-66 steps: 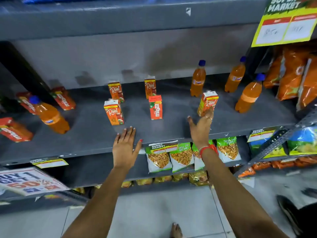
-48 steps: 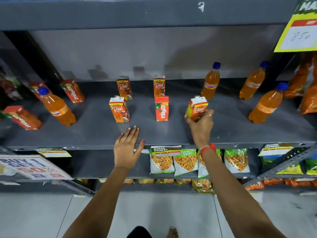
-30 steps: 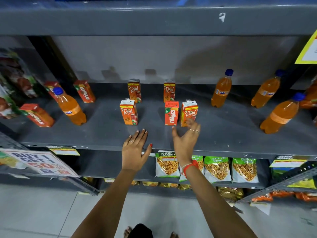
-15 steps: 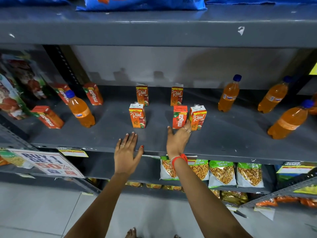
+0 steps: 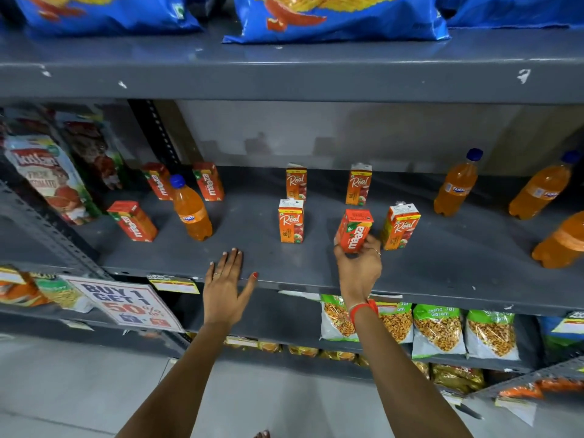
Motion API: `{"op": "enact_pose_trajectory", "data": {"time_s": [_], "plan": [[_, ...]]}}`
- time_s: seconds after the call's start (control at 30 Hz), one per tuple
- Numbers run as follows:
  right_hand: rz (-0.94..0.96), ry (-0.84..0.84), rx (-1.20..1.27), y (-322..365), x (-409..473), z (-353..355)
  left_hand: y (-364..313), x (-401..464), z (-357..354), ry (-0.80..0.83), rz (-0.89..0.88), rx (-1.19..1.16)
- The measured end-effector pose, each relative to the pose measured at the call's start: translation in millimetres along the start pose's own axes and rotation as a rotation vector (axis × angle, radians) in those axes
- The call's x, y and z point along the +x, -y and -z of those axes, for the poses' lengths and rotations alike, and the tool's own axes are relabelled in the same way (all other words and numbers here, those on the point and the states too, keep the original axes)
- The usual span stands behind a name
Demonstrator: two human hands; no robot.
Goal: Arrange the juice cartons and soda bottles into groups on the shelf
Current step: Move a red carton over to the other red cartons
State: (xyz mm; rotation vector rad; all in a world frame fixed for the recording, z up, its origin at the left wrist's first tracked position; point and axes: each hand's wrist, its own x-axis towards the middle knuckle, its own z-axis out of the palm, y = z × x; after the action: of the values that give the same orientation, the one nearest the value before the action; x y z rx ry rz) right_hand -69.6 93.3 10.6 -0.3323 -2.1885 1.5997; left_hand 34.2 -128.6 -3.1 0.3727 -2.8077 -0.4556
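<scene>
The red Maaza carton (image 5: 354,230) is clasped, tilted, in the right grip (image 5: 358,268), beside a Real carton (image 5: 400,226); the left grip (image 5: 225,289) is laid flat, fingers spread, on the shelf (image 5: 442,279) edge.

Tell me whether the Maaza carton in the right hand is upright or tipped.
Tipped. The Maaza carton leans left in the right hand, while the Real carton beside it stands on the shelf.

Grey metal store shelving over a pale tiled floor

A plain grey back panel (image 5: 316,134) is seen behind the middle shelf (image 5: 284,273); blue snack bags (image 5: 331,17) are stacked above, green snack packets (image 5: 439,330) below, and a discount sign (image 5: 126,303) is hung at left.
</scene>
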Motion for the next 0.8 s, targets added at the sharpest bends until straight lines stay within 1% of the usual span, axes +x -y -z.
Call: {"op": "enact_pose_trajectory", "data": {"time_s": [0.07,0.2,0.27,0.53,0.63,0.8], "plan": [[0.015,0.033,0.049,2,-10,-3,16,1,5,-0.023,0.043,-0.047],[0.076,0.096,0.077,10,-36,-13,47,3,16,-0.012,-0.011,-0.022],[0.082,0.147,0.063,14,-51,-23,60,5,19,-0.017,0.002,-0.016],[0.113,0.362,0.09,44,-96,-89,109,17,33,-0.046,0.072,-0.027],[0.117,0.398,0.091,57,-102,-118,130,21,38,-0.069,0.072,-0.022],[0.127,0.394,0.037,73,-98,-161,149,22,41,-0.092,0.067,-0.048]]}}
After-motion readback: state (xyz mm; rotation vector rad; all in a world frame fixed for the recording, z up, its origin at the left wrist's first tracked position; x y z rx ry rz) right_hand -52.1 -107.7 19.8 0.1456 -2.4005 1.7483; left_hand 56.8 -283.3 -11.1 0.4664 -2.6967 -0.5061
